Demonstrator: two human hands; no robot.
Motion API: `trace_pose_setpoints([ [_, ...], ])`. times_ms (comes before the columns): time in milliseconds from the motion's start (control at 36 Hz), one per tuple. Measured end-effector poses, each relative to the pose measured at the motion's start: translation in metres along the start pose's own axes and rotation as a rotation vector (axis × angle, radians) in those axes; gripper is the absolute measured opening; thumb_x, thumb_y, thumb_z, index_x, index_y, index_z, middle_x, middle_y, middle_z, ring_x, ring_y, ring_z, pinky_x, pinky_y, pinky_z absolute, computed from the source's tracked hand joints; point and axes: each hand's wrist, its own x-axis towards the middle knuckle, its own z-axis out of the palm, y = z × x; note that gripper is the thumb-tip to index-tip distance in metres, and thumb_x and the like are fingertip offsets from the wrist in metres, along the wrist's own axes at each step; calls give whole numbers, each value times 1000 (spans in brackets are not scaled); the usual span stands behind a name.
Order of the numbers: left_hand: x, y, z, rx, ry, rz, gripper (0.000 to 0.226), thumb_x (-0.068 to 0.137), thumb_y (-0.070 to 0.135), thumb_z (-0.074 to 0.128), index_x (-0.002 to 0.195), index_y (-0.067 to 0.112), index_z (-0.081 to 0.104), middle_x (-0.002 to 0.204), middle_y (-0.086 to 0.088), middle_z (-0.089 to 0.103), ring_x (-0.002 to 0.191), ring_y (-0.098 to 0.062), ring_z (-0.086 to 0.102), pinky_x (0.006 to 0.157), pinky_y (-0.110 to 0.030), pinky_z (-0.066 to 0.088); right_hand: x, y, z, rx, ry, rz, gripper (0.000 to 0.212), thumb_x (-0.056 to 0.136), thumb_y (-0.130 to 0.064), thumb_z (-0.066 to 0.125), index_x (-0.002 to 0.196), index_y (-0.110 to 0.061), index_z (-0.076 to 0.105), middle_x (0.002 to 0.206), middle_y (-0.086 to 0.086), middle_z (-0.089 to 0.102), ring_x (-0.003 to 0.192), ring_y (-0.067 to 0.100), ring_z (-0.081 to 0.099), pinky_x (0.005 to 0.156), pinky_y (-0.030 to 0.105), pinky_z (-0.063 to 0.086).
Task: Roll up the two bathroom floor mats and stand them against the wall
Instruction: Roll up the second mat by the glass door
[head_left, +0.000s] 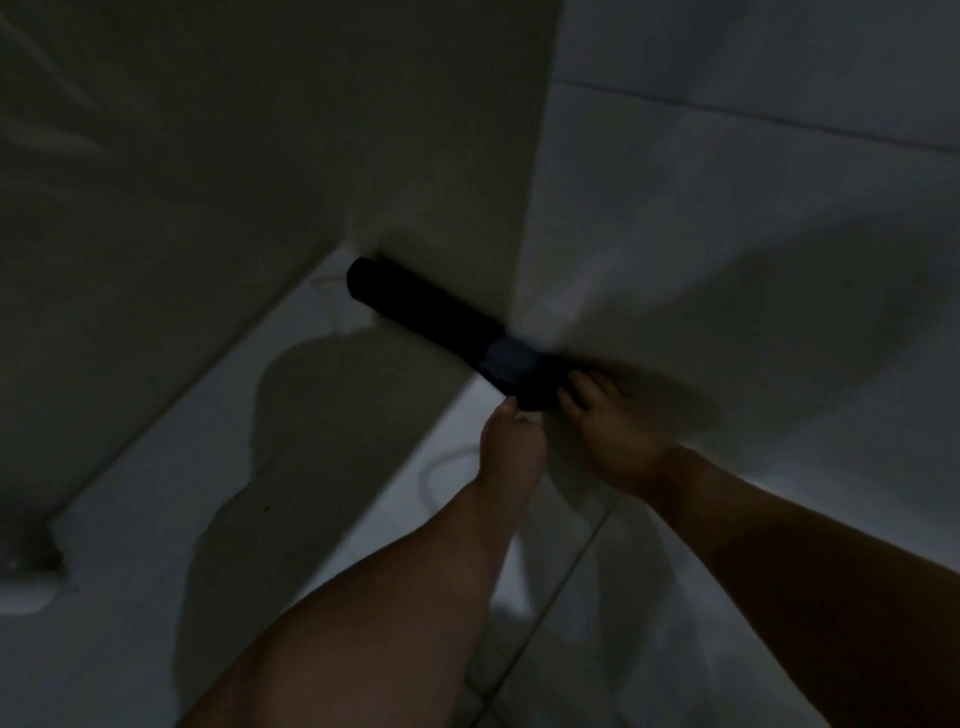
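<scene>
A dark rolled-up mat (426, 312) leans against the corner of a pale wall (311, 156), its far end on the floor. A lighter blue-grey patch shows near its closer end. My right hand (608, 426) rests on the near end of the roll with fingers spread over it. My left hand (511, 441) pinches the same end from the left side. The light is dim and the picture is blurred. I see only one mat.
White tiled floor (597, 597) lies below, with my shadow across it. A second wall face (727, 234) runs to the right of the corner. A pale fixture (26, 582) sits at the left edge.
</scene>
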Motion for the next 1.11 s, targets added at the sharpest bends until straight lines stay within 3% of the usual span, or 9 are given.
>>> trace_pose_setpoints([
  [111,-15,-1,0,174,-122,79,52,92,-1,40,144,5,34,146,-13,41,133,-25,41,99,-20,31,-18,0,-4,-57,25,-14,50,99,-17,34,147,-6,24,155,19,16,140,35,21,112,39,24],
  [194,-28,1,5,318,-200,204,53,88,-1,44,140,12,41,143,-10,47,128,-25,46,98,-22,34,-40,2,-19,-73,73,-12,43,95,-16,39,137,-7,41,141,19,37,124,35,43,98,37,39],
  [278,-43,3,18,462,-284,354,45,89,6,48,134,13,49,136,-10,53,123,-26,50,98,-25,37,-71,9,-30,-99,131,-10,36,82,-15,35,100,-6,65,103,19,62,90,36,62,71,35,52],
  [333,-55,5,33,580,-329,449,42,88,12,49,130,12,52,134,-10,54,121,-27,51,101,-30,41,-102,19,-33,-87,91,83,33,78,-15,38,92,-6,66,91,18,62,81,37,62,66,37,52],
  [444,-89,13,73,665,-438,608,38,89,11,45,125,16,55,129,-5,57,117,-26,53,97,-33,43,-178,40,-40,-92,80,329,31,85,-9,46,112,-11,59,111,14,55,99,35,55,83,38,44],
  [639,-177,28,134,702,-625,945,33,85,17,53,116,22,62,114,-1,66,105,-23,60,85,-28,45,-342,57,-51,-188,118,641,14,62,-8,61,75,-10,63,73,13,61,64,34,61,56,35,45],
  [778,-243,57,157,804,-691,1241,28,88,29,52,114,23,59,112,2,62,100,-23,58,81,-30,43,-432,66,-55,-286,260,728,21,68,-23,47,71,-12,64,67,11,60,60,33,61,52,35,49],
  [917,-312,66,169,862,-788,1409,31,89,31,50,119,22,55,116,1,59,104,-22,56,83,-34,44,-513,72,-47,-259,360,772,32,78,-34,45,83,-11,66,75,10,64,67,33,64,58,34,47],
  [1111,-396,74,194,1080,-865,1523,43,91,30,50,133,20,48,131,-2,54,120,-22,50,100,-39,42,-605,110,-44,-144,176,832,48,91,-48,45,131,-24,49,122,5,60,108,27,59,82,37,51],
])
